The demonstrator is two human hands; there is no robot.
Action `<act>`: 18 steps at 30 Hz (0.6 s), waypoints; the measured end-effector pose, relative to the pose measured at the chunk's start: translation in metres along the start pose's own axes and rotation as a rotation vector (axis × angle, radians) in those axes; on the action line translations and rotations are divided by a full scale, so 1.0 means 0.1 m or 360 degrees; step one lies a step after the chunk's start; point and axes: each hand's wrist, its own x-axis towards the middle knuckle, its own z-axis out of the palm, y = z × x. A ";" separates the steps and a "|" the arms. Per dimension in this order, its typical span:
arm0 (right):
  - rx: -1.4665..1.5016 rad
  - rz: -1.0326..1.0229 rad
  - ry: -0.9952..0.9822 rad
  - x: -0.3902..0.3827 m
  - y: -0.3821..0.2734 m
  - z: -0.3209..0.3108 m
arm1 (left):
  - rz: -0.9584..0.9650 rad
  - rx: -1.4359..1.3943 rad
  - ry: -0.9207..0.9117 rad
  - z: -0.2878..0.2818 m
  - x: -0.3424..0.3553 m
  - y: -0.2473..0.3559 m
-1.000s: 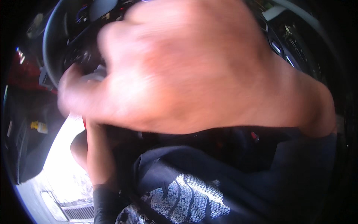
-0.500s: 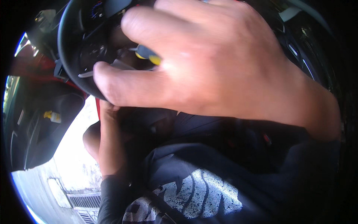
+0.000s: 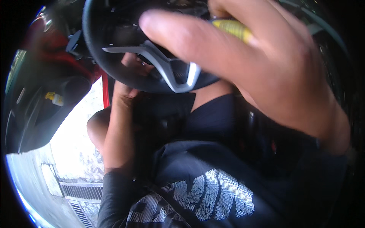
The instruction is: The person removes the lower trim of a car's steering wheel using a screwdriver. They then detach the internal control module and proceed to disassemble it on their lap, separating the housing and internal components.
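Inside car (image 3: 42, 121), holding yellow handle (image 3: 231, 29), print unreadable, in right hand (image 3: 277, 64), upper right; with left hand (image 3: 124, 91) at wheel (image 3: 91, 34), cannot tell fingers' grip.

Light floods in, bleaching the ground (image 3: 72, 131) at lower left! Upper right, the right hand (image 3: 279, 57) smears with blur, and the curved rim sinks into black.
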 end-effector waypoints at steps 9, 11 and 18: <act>-0.0115 0.0016 0.0156 -0.30 0.01 0.06 | 0.0084 -0.0200 -0.0156 0.27 0.04 0.03; -0.0121 0.0031 0.0186 -0.35 0.01 0.06 | 0.0053 -0.0269 -0.0213 0.29 0.08 0.03; 0.0083 0.0176 0.0279 -0.54 -0.05 0.12 | -0.0011 -0.0282 -0.0110 0.23 0.04 0.02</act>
